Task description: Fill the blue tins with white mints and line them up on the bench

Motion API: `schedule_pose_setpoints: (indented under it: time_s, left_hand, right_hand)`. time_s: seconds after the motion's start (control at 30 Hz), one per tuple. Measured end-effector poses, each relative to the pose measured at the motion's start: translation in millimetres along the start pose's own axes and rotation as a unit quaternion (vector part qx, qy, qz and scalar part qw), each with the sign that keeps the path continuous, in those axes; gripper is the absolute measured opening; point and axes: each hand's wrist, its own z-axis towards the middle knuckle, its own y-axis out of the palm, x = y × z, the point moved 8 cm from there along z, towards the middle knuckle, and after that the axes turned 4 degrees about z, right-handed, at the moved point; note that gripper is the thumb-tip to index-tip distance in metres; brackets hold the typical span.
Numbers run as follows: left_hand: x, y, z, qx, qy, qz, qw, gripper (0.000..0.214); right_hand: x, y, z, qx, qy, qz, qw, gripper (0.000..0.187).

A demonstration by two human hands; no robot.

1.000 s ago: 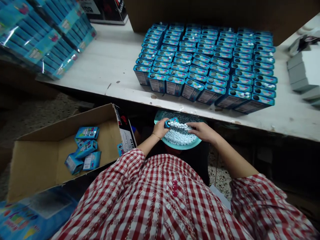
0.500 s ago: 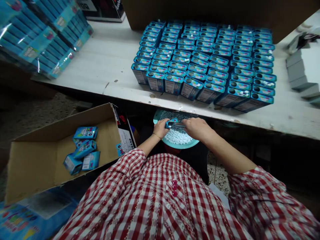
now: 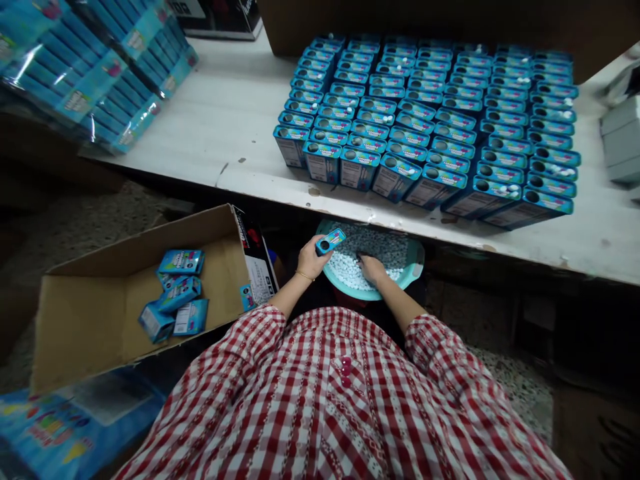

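Note:
My left hand (image 3: 309,257) is closed round a small blue box (image 3: 330,241) with a round hole in its top, held over the left rim of a teal bowl (image 3: 414,265). The bowl sits under the table edge and is full of small white candies (image 3: 380,245). My right hand (image 3: 371,269) reaches down into the candies with its fingers curled; whether it holds any is hidden. On the white table (image 3: 220,127) above stand several rows of the same blue boxes (image 3: 430,127), upright with holes showing.
A cardboard carton (image 3: 95,313) at my left holds several blue boxes lying flat. Shrink-wrapped packs of blue boxes (image 3: 95,73) are stacked at the table's far left. Grey boxes (image 3: 623,140) sit at the far right. A brown cardboard wall (image 3: 400,17) runs behind the rows.
My right hand drew back from the box's hole and dropped into the candies nearer my body. The left hand lifted the box slightly and tilted it up.

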Motion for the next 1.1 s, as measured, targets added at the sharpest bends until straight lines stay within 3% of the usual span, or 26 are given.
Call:
schedule_pose_setpoints:
  time_s: [0.1, 0.2, 0.3, 0.43, 0.53, 0.63, 0.83, 1.0, 1.1]
  left_hand:
    - [-5, -3.7, 2, 0.011, -0.021, -0.025, 0.999, 0.039]
    - [-8, -8.2, 4, 0.029, -0.034, -0.047, 0.998, 0.039]
    - [-8, -9.3, 7, 0.035, -0.04, -0.048, 0.997, 0.039]
    - [2, 1.1, 9, 0.007, -0.018, -0.013, 1.0, 0.037]
    - [16, 17.0, 9, -0.035, 0.017, 0.027, 0.999, 0.037]
    - [23, 29.5, 8, -0.061, 0.031, 0.064, 0.996, 0.039]
    - [24, 37.2, 6, -0.073, 0.05, 0.092, 0.992, 0.044]
    - [22, 38.0, 5, -0.071, 0.063, 0.095, 0.991, 0.044]
    - [21, 34.0, 5, -0.058, 0.065, 0.083, 0.993, 0.043]
  right_hand:
    - [6, 5, 6, 0.002, 0.025, 0.076, 0.997, 0.031]
    - [17, -5, -3, 0.01, 0.032, 0.128, 0.991, 0.031]
    - [29, -31, -23, 0.029, 0.034, 0.185, 0.982, 0.033]
    - [29, -83, -49, 0.059, 0.01, 0.267, 0.962, 0.034]
    - [11, -118, -56, 0.043, -0.007, 0.217, 0.975, 0.033]
    - [-15, -137, -55, 0.002, -0.007, 0.092, 0.996, 0.032]
    - [-53, -147, -50, -0.068, 0.024, -0.129, 0.989, 0.031]
    - [-73, -153, -50, -0.076, 0.009, -0.169, 0.983, 0.031]
    - [-62, -159, -58, -0.044, -0.005, -0.164, 0.986, 0.031]
